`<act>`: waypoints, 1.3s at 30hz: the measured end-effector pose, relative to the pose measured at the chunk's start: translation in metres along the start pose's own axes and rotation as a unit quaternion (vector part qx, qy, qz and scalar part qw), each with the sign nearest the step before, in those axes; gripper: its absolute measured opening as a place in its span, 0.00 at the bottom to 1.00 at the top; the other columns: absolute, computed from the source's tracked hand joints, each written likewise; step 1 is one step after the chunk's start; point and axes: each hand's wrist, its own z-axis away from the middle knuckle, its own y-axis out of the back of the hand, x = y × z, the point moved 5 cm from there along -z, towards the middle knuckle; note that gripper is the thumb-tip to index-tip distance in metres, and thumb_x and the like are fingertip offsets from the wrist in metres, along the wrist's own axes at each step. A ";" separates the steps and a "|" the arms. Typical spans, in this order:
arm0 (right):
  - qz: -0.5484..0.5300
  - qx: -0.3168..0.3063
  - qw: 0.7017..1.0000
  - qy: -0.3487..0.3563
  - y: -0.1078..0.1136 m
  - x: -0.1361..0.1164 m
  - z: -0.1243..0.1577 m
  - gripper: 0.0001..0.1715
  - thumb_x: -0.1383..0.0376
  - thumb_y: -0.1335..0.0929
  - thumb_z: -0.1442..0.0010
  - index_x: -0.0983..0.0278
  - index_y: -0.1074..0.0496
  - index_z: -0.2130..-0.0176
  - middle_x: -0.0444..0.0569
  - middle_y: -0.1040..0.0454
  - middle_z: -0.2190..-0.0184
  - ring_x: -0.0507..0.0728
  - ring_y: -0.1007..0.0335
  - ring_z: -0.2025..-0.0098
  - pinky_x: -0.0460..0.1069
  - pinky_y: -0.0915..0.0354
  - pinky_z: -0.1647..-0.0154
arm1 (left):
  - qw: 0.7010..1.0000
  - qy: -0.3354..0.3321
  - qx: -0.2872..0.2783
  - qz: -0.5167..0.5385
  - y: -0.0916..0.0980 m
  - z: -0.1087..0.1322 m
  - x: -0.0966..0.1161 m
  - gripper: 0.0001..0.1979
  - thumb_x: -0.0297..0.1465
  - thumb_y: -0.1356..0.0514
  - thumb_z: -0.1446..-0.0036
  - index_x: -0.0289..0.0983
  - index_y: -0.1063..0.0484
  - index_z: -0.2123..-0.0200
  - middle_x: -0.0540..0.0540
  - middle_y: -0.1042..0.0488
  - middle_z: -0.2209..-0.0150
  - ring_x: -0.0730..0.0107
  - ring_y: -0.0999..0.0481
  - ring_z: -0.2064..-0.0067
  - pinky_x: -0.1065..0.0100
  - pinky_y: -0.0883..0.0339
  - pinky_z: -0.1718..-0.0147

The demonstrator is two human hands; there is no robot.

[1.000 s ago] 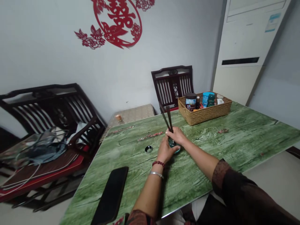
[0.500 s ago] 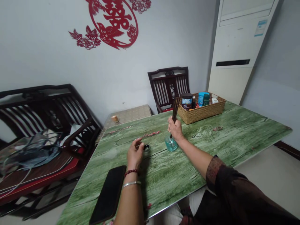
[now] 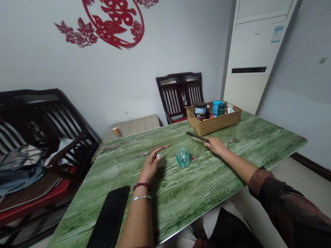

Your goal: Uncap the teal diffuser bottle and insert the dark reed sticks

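My right hand is closed around a bundle of dark chopsticks, which lies nearly flat at the tabletop, tips toward the far left. Left of this hand, a small turquoise glass jar stands upright and open on the green wood-patterned table. My left hand is left of the jar with its thumb and fingers bent together. A small dark thing shows between them, mostly hidden by the fingers. A red bead bracelet and a silver bangle circle that wrist.
A black phone lies left of my left forearm. Behind the chopsticks sits a wicker basket with jars and bottles. Dark wooden chairs stand beyond and left of the table. A low side table holds a small orange-brown object.
The chopsticks have come out of the glass jar, moved right and tipped from upright to nearly flat in my right hand. My left hand has drawn its fingers over the small dark thing.
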 end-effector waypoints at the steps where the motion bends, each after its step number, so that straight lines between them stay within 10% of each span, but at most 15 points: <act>1: 0.033 -0.012 0.999 -0.020 -0.010 0.010 0.001 0.18 0.55 0.34 0.32 0.62 0.27 0.48 0.59 0.20 0.56 0.65 0.22 0.52 0.51 0.35 0.56 | 0.998 -0.001 -0.008 0.060 -0.007 0.000 0.008 0.23 0.46 0.40 0.44 0.42 0.26 0.48 0.47 0.26 0.66 0.62 0.24 0.63 0.61 0.29 0.61; 5: 0.090 0.010 0.995 -0.040 -0.025 0.028 0.002 0.22 0.53 0.36 0.30 0.65 0.30 0.45 0.63 0.22 0.51 0.65 0.22 0.51 0.52 0.34 0.54 | 0.972 -0.033 0.025 0.233 -0.037 0.000 0.044 0.25 0.44 0.33 0.49 0.41 0.31 0.50 0.48 0.26 0.60 0.68 0.25 0.60 0.66 0.30 0.58; 12: 0.116 0.032 0.992 -0.028 -0.027 0.032 0.004 0.21 0.55 0.37 0.29 0.66 0.31 0.45 0.62 0.26 0.49 0.64 0.24 0.52 0.52 0.34 0.56 | 0.971 -0.079 0.031 0.226 -0.082 0.003 0.050 0.22 0.38 0.30 0.55 0.41 0.36 0.61 0.47 0.26 0.59 0.65 0.23 0.55 0.62 0.31 0.51; 27: 0.124 0.052 0.991 0.012 -0.010 0.021 0.010 0.21 0.56 0.32 0.33 0.70 0.26 0.50 0.64 0.25 0.52 0.68 0.32 0.46 0.58 0.42 0.46 | 0.987 -0.091 -0.055 0.118 -0.088 0.010 0.050 0.21 0.40 0.34 0.46 0.39 0.31 0.51 0.43 0.24 0.53 0.60 0.23 0.51 0.60 0.31 0.48; 32: -0.037 0.039 0.987 0.152 0.003 -0.027 0.014 0.22 0.56 0.28 0.36 0.65 0.27 0.47 0.59 0.24 0.50 0.65 0.31 0.45 0.57 0.41 0.44 | 0.986 -0.090 -0.068 0.124 -0.088 0.012 0.047 0.22 0.41 0.35 0.44 0.39 0.30 0.49 0.43 0.24 0.53 0.60 0.23 0.50 0.61 0.31 0.49; 39: -0.365 -0.095 0.902 0.212 -0.051 -0.096 0.013 0.52 0.61 0.18 0.58 0.62 0.36 0.38 0.52 0.24 0.47 0.63 0.27 0.46 0.54 0.34 0.48 | 0.991 -0.076 -0.026 0.106 -0.088 0.015 0.045 0.22 0.42 0.35 0.44 0.39 0.30 0.49 0.42 0.24 0.52 0.59 0.23 0.51 0.59 0.31 0.48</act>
